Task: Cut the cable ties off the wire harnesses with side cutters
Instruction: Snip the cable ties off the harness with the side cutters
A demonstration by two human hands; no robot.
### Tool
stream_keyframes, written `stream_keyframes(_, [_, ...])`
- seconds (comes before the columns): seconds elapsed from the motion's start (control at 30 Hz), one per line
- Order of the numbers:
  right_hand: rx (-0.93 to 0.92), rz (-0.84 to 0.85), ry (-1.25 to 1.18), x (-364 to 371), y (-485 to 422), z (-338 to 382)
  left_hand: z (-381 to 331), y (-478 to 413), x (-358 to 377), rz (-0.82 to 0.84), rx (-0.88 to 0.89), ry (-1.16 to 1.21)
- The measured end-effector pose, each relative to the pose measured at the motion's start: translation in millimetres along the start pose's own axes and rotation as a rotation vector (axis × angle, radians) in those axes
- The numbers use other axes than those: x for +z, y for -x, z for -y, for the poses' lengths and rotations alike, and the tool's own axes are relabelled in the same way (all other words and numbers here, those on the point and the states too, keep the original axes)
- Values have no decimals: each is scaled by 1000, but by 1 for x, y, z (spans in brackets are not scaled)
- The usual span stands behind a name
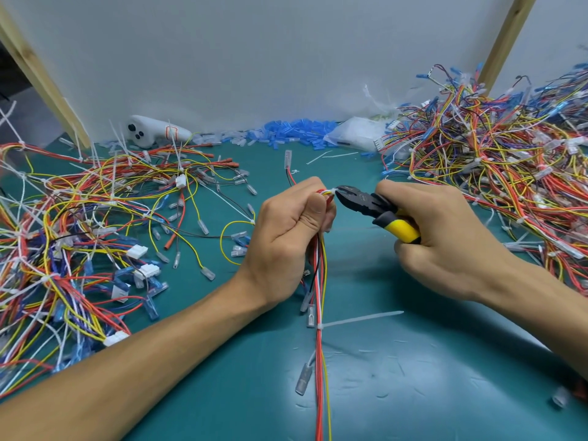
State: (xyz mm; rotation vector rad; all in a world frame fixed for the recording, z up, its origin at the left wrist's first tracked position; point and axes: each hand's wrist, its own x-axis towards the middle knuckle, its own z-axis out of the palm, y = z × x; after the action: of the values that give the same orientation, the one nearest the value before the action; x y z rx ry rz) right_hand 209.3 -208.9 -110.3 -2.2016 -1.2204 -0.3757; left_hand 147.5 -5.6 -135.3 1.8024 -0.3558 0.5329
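Left hand [288,237] fists limp harness [319,281] beside tie [331,190]; right hand [445,240] squeezes side cutters [359,200] (tie thin, wires nickable).

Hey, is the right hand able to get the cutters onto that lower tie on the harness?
Probably yes. The lower tie sits uncovered on the harness below the left hand, its tail pointing to the right hand's side. The cutters only need to leave the upper tie.

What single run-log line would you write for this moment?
left hand: grips wire harness | right hand: holds side cutters | tips: at cable tie by left fist | lower cable tie: uncut
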Motion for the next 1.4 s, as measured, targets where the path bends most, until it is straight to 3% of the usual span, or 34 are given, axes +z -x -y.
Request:
stream_keyframes(0.77, [-7, -44, 34, 7, 1, -4, 0, 0, 1, 11, -13, 27])
stream_keyframes(1.4, [41, 81, -17, 14, 4, 5, 1, 1, 1, 56, -10, 77])
